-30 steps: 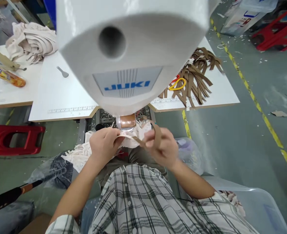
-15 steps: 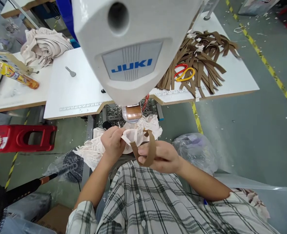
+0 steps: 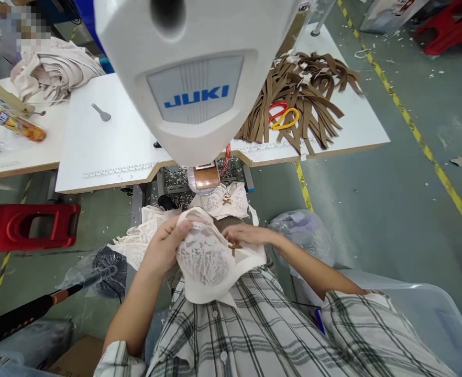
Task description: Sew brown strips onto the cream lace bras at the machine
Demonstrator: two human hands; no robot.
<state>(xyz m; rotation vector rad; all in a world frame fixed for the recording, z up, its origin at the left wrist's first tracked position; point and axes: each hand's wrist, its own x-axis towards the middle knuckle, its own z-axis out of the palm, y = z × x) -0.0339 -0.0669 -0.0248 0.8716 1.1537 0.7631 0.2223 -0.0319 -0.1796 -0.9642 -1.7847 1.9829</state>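
No longer showing brown strap; now clamping lace bra [image 3: 206,259] face-out in left hand [image 3: 162,246], apparently repositioning; cannot tell grip of right hand [image 3: 245,233].

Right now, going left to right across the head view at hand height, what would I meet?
Red plastic stool → bare left hand → cream lace bra cup → bare right hand → clear plastic bag with purplish contents.

The machine head [image 3: 195,139] overhangs the middle of the table's [image 3: 124,136] near edge; before that edge is a bra [image 3: 207,262]. Scissors [image 3: 278,126] lie on strips [image 3: 313,99] toward the right edge; left lies a tool [image 3: 103,115], a cloth pile [image 3: 58,73] behind it.
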